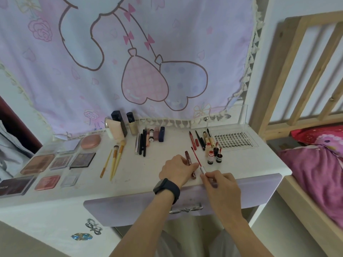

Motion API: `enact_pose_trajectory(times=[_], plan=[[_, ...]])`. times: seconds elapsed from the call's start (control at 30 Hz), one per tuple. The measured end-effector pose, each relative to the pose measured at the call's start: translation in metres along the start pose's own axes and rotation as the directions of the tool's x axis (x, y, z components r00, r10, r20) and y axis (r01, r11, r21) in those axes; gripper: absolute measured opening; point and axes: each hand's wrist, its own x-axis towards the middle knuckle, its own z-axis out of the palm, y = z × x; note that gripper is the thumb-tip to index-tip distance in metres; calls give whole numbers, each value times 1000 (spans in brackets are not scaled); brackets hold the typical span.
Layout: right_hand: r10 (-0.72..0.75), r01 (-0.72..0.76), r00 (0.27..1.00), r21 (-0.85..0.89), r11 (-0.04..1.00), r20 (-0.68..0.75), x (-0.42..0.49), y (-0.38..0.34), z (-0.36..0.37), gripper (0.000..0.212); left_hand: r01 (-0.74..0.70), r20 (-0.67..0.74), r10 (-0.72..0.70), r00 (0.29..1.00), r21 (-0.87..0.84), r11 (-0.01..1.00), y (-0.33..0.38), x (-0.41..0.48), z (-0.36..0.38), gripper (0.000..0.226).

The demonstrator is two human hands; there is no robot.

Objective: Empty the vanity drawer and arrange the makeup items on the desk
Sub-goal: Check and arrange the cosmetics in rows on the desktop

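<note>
Pastel wall cloth [167, 34], wood bedframe [278, 71] rt.

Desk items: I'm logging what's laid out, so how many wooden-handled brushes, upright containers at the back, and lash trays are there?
Wooden-handled brushes: 3
Upright containers: 3
Lash tray: 1
Total: 7

Three makeup brushes [115, 160] lie on the desk [130, 169], with three tall bottles and tubes [116, 129] at the back. At least eight flat palettes and compacts [82, 160] sit left; one lash tray [233, 139] sits right.
</note>
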Motion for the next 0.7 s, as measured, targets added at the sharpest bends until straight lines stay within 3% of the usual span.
enact_pose_trajectory(times=[0.17,0.37,0.7], plan=[[-94,93,995,-24,995,-38,2,6,6,16,6,2,-6,1000,-74,997,-4,-1,1,48],[-92,92,995,2,996,-30,-1,14,17,25,-2,22,5,1000,-145,989,-10,-1,-3,34],[-75,75,992,-3,997,100,7,11,13,21,-12,25,15,1000,-147,989,-8,2,0,26]])
